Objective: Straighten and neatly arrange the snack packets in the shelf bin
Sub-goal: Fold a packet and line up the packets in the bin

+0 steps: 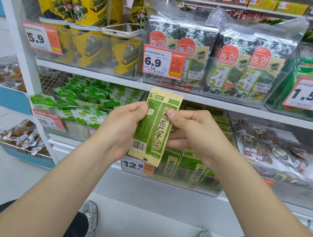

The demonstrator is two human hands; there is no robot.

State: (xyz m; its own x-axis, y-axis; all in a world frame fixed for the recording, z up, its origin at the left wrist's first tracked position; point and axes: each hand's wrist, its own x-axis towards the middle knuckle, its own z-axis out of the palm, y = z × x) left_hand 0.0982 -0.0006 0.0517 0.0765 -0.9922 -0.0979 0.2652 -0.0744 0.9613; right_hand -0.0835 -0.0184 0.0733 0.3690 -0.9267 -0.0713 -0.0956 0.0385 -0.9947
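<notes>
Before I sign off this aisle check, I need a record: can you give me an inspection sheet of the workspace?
Surface: white shelf, carrying stocked bins.
Job's things: green packet held upright in front of the shelf; like packets stand in the clear bin below it.
Clutter: phone lying on top of the yellow canisters.
Fingers: left hand and right hand pinch the packet's side edges.
Cables: nothing seen.
Surroundings: seaweed packs above; price tags; pale floor.
</notes>
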